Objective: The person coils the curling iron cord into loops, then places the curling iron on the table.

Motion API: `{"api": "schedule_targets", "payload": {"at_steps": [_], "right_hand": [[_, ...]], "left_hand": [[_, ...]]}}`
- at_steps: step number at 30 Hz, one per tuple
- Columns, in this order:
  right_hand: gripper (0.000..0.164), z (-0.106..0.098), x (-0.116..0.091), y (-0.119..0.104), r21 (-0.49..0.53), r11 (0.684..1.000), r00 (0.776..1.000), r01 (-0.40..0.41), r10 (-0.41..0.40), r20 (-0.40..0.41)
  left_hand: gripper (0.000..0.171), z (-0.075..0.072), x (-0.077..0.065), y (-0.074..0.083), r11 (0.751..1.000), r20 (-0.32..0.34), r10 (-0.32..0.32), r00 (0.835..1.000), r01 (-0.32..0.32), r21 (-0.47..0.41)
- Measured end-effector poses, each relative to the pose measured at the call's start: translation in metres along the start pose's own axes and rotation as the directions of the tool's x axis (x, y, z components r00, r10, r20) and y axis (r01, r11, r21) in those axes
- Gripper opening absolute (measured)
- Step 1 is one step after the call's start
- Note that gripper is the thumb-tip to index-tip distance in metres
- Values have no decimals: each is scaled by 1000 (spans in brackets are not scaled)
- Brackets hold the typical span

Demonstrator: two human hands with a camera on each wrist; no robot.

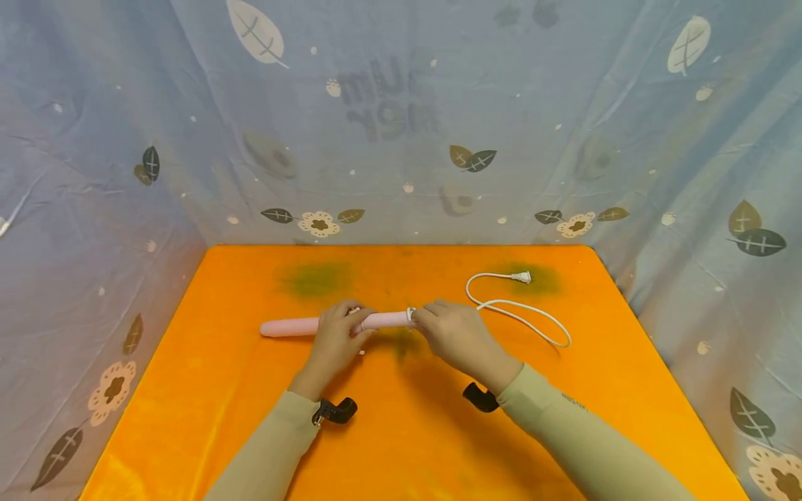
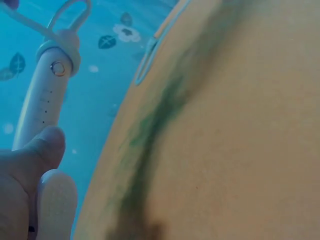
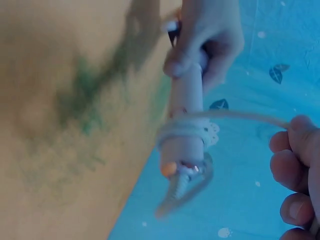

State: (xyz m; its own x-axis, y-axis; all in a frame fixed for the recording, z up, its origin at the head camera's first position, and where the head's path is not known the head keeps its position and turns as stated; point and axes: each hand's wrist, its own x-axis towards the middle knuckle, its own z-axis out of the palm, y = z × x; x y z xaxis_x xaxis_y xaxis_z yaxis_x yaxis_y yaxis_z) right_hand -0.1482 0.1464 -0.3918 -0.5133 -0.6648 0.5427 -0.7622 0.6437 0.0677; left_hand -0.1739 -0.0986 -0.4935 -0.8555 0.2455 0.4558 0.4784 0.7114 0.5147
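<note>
A pink curling iron (image 1: 291, 327) is held sideways over the table, its rounded barrel end pointing left. My left hand (image 1: 338, 337) grips it around the middle, with the thumb along the handle (image 2: 40, 110). A round button and a row of small dots show on that handle, and a pale rounded tab (image 2: 56, 200) stands beside the thumb. White cord (image 3: 182, 131) is looped around the handle's right end. My right hand (image 1: 460, 337) pinches the cord (image 3: 245, 116) between thumb and forefinger, holding a length stretched away from the handle in the right wrist view.
The rest of the cord lies in a loose curve on the orange tabletop (image 1: 388, 445), right of my right hand, ending in a white plug (image 1: 522, 277). Patterned curtains (image 1: 401, 181) stand behind and at both sides. Black bands with protruding pieces (image 1: 338, 412) sit at my wrists.
</note>
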Motion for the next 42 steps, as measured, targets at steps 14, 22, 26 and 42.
{"api": "schedule_targets", "payload": {"at_steps": [14,22,26,42], "right_hand": [[19,5,5,30,177,969,985,-174,167,53],[16,20,2,43,274,912,952,-304,280,124],[14,31,-3,47,311,892,944,-328,297,146],[21,64,-19,47,408,751,830,-519,330,449]], "left_hand": [[32,-1,-15,2,992,114,120,986,-122,13],[32,-8,-18,6,994,128,112,985,-111,-17],[32,-8,-20,5,994,128,112,985,-109,-31],[34,-18,-18,5,988,23,142,990,-140,-69]]}}
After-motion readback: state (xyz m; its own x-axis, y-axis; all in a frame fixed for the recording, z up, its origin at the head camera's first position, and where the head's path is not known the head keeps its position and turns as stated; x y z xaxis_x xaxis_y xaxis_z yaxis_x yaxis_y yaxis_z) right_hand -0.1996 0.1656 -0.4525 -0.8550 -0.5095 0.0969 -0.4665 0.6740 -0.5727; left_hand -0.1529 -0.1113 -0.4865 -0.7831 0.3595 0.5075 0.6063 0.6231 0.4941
